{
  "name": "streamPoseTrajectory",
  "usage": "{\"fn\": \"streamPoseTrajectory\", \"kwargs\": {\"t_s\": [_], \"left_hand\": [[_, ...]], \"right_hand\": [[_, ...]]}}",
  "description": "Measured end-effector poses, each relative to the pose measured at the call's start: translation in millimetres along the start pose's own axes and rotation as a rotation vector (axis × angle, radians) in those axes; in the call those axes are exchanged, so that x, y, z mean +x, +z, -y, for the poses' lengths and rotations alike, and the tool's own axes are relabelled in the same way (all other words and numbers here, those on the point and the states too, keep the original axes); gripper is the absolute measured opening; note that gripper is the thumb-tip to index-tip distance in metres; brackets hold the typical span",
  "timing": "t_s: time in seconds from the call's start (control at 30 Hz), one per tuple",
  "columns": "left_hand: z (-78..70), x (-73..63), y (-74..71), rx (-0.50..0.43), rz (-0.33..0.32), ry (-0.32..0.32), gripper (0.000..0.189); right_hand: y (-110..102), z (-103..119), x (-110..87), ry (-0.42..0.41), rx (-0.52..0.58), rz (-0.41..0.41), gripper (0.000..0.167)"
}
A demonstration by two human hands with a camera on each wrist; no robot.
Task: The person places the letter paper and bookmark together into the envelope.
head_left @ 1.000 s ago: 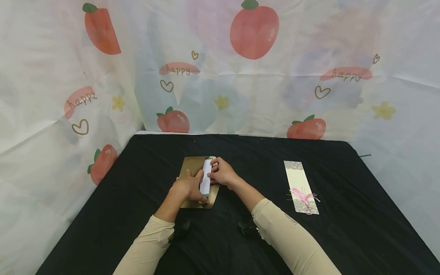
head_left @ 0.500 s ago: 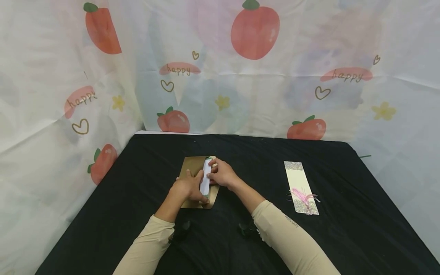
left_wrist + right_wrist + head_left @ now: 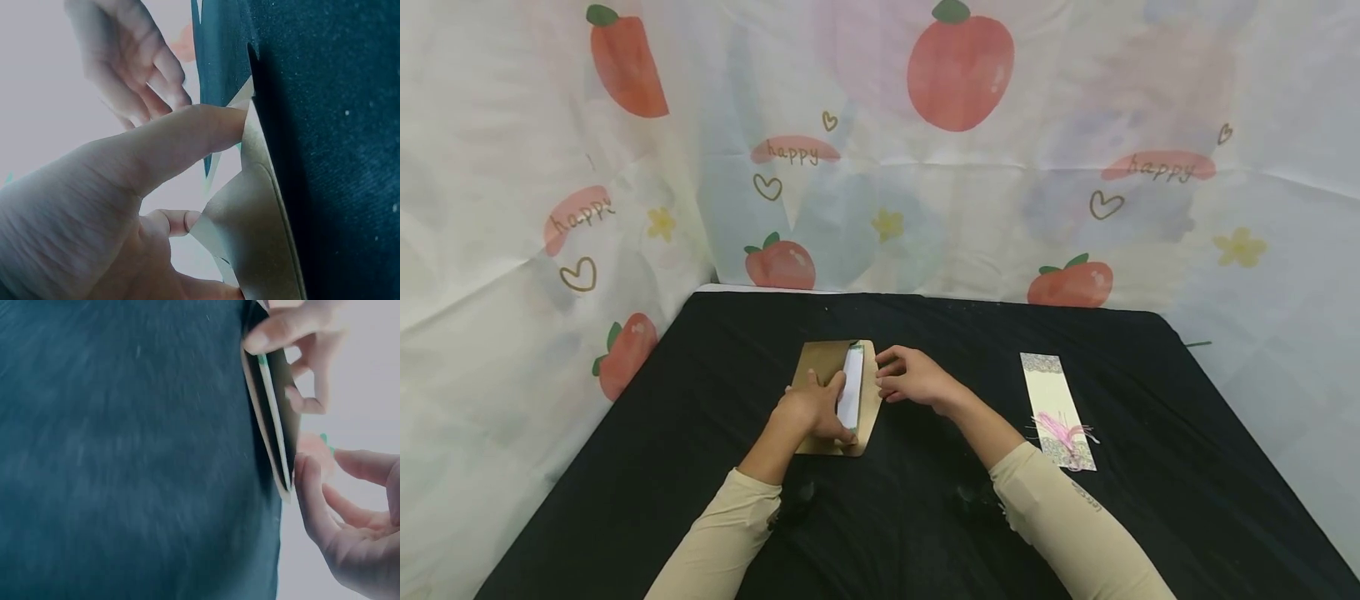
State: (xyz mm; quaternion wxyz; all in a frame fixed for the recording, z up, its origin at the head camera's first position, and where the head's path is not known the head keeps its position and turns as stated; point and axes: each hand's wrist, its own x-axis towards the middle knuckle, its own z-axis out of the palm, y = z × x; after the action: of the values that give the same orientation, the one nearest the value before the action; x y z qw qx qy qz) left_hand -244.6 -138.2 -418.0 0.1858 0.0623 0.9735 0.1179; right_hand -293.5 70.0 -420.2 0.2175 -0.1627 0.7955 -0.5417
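Gold envelope (image 3: pixel 820 359), one: laid left of middle on the desk (image 3: pixel 715 392), toward its far edge; gripped by the left hand (image 3: pixel 808 412). White card (image 3: pixel 852 387), one: shown at its mouth. Right hand (image 3: pixel 919 381): loosely bent, nothing held, beside the flap (image 3: pixel 871 390); contact cannot be told. Insertion judged nearly done; flap presumably to be folded next.
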Motion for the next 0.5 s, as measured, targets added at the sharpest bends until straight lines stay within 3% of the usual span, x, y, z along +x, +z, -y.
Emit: {"fn": "streamPoseTrajectory", "kwargs": {"t_s": [0.3,0.5], "left_hand": [[-3.0,-0.9,0.4,-0.012,-0.009,0.003,0.089],[-4.1,-2.5,1.3,-0.025,-0.007,0.013,0.089]], "right_hand": [[-38.6,4.0,-32.2,-0.029,-0.035,0.015,0.041],[-61.8,-9.7,-53.9,-0.011,-0.098,-0.008,0.041]]}}
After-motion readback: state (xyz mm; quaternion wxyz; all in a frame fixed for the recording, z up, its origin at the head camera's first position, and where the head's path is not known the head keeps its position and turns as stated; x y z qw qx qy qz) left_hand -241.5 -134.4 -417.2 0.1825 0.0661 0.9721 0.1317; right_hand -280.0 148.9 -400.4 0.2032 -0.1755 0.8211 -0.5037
